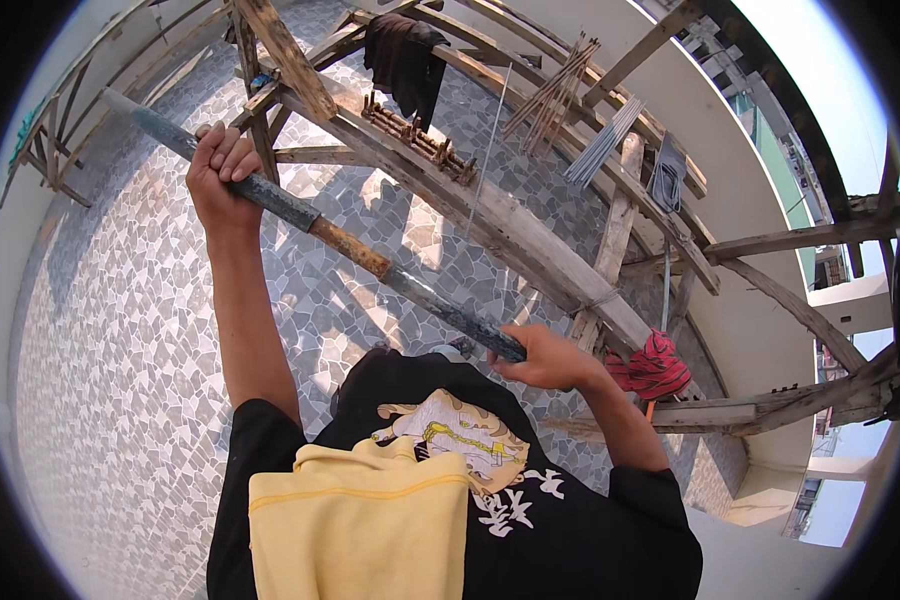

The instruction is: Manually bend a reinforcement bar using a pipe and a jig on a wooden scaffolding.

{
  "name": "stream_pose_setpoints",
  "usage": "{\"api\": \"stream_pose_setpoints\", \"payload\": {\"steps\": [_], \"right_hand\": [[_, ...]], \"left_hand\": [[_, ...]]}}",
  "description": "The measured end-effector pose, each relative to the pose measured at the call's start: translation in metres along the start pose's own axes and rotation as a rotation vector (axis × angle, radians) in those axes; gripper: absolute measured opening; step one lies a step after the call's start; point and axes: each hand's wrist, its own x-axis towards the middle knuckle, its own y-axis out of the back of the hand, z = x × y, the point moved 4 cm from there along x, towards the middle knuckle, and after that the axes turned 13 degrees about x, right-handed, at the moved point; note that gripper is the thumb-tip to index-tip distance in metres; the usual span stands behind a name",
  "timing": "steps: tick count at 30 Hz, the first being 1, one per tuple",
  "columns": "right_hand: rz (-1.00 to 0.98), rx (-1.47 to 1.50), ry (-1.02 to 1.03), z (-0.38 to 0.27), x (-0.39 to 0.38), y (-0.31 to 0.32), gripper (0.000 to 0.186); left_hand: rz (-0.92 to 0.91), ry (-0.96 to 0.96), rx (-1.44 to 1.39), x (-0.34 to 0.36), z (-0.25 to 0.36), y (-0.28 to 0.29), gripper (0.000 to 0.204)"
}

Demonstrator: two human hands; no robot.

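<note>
A long dark metal pipe point(435, 303) with a rusty section in its middle slants across in front of my body. My left hand point(222, 178) is closed around its upper left part, and the pipe's far end extends past that hand to the upper left. My right hand point(542, 358) grips the pipe at its lower right end. Beyond the pipe stands a wooden bench whose thick beam point(530, 250) carries a row of rusty metal pegs point(420, 140). A thin metal rod point(487, 150) lies across that beam.
Bundles of brown rods point(555, 95) and grey rods point(605, 142) lie on the timber frame. Dark clothing point(400, 60) hangs over it, and a red cloth point(652, 368) hangs at the beam's right end. Stone-patterned tile floor point(120, 350) surrounds me. Another timber frame point(50, 150) stands far left.
</note>
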Motion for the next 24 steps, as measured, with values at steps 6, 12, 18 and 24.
{"api": "stream_pose_setpoints", "payload": {"steps": [6,12,18,24], "right_hand": [[-0.156,0.113,-0.147,0.019,0.019,-0.001,0.022],[0.202,-0.408,-0.073,0.032,0.037,0.001,0.023],[-0.292,0.253,0.037,0.037,0.046,-0.016,0.021],[0.312,-0.377,0.045,0.01,0.071,0.0,0.018]], "left_hand": [[0.242,0.133,0.111,0.009,-0.025,0.031,0.009],[0.717,0.163,0.407,-0.014,-0.04,0.071,0.014],[-0.272,0.018,-0.186,-0.008,-0.009,-0.024,0.012],[0.596,-0.038,0.455,0.004,-0.013,-0.014,0.016]]}}
